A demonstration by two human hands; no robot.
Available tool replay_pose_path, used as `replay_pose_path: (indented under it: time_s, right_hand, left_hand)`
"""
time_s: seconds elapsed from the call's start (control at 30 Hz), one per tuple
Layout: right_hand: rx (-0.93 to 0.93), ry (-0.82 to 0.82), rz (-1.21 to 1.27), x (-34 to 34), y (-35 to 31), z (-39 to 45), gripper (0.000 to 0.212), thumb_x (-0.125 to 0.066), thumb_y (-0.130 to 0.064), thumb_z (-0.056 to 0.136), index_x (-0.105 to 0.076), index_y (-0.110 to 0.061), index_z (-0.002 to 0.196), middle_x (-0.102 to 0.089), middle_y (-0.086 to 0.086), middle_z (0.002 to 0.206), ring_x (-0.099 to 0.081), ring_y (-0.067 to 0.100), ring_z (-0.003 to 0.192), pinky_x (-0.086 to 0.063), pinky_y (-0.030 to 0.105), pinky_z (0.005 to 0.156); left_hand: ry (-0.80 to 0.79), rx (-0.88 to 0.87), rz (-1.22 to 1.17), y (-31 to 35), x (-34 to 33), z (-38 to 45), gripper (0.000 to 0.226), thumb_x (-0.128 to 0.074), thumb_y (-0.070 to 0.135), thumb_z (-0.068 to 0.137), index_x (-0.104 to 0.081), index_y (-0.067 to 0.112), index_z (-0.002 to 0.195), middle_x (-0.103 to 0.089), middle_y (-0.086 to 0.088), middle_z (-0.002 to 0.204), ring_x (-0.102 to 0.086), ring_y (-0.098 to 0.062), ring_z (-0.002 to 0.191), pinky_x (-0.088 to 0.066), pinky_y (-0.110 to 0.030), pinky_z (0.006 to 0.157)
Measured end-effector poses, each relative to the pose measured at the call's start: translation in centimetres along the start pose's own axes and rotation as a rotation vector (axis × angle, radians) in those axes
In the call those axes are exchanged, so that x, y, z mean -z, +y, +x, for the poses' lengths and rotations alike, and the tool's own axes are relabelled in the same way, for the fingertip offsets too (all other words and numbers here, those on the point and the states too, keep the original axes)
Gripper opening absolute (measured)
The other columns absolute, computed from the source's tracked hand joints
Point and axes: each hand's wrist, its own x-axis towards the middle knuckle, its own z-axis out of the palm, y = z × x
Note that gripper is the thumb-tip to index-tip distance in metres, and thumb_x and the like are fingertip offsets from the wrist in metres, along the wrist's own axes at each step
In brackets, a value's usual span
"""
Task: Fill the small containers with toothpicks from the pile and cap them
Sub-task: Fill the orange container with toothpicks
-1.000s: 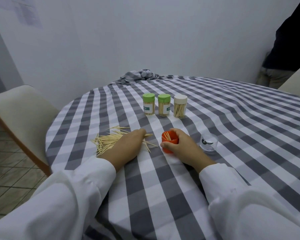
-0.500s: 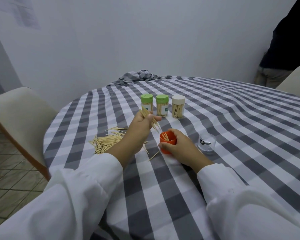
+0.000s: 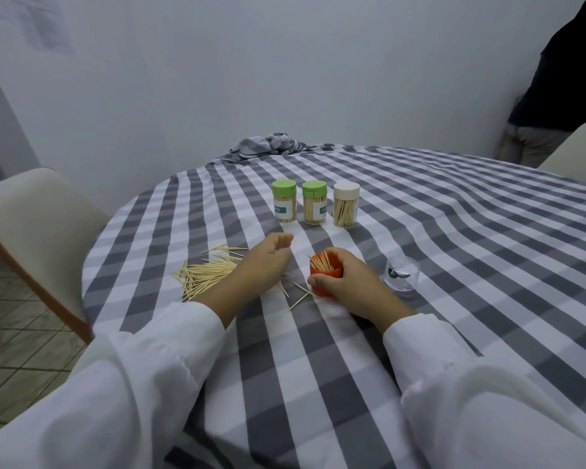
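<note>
My right hand [image 3: 349, 284] grips a small orange container [image 3: 325, 275] standing upright on the checked tablecloth, with toothpicks sticking out of its open top. My left hand [image 3: 264, 262] hovers just left of it, fingers loosely curled and holding nothing. A pile of toothpicks [image 3: 207, 274] lies on the cloth left of that hand, and a few loose toothpicks [image 3: 296, 294] lie between my hands. A clear cap [image 3: 401, 274] rests on the table to the right of the orange container.
Three capped, filled containers stand in a row behind: two with green lids [image 3: 285, 205] [image 3: 314, 207] and one with a white lid [image 3: 345, 208]. A beige chair [image 3: 31, 225] stands at the left. A person in dark clothes [image 3: 562, 86] stands at far right.
My left hand picked up a bunch of toothpicks from the pile, carried them to the orange container and dropped them in. It has now drawn back left, holding nothing. The container holds more toothpicks.
</note>
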Motion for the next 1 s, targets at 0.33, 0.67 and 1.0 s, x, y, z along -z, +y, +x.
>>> replay_pose_path:
  time_s: [0.33, 0.67, 1.0]
  right_hand:
    - [0.005, 0.005, -0.015, 0.0, 0.1, 0.1, 0.066, -0.065, -0.03, 0.087, -0.032, -0.02, 0.143, -0.043, 0.001, 0.141, -0.043, 0.016, 0.122, -0.036, 0.026, 0.095]
    - [-0.022, -0.009, -0.044, 0.1, -0.3, -0.2, 0.066, -0.062, -0.033, 0.088, -0.029, -0.021, 0.144, -0.039, 0.001, 0.144, -0.04, 0.02, 0.128, -0.037, 0.032, 0.101]
    - [-0.012, -0.048, -0.077, -1.8, -1.1, 0.0, 0.069, -0.062, -0.035, 0.088, -0.025, -0.026, 0.145, -0.034, -0.001, 0.148, -0.037, 0.022, 0.132, -0.037, 0.035, 0.105]
  left_hand:
    - [-0.253, -0.219, 0.704, -2.4, 0.2, -0.5, 0.041, -0.058, 0.058, 0.084, -0.058, 0.044, 0.122, -0.023, 0.006, 0.156, -0.007, -0.02, 0.146, -0.001, -0.054, 0.117]
    - [-0.117, -0.242, 0.998, -3.6, 2.9, 0.9, 0.024, -0.055, 0.041, 0.091, -0.069, 0.025, 0.1, -0.034, 0.003, 0.151, -0.014, -0.021, 0.144, -0.004, -0.045, 0.116]
    - [-0.262, -0.011, 0.832, -4.1, 5.6, 0.7, 0.067, -0.058, 0.024, 0.088, -0.028, 0.025, 0.148, -0.041, 0.003, 0.146, -0.043, -0.019, 0.129, -0.036, -0.028, 0.102]
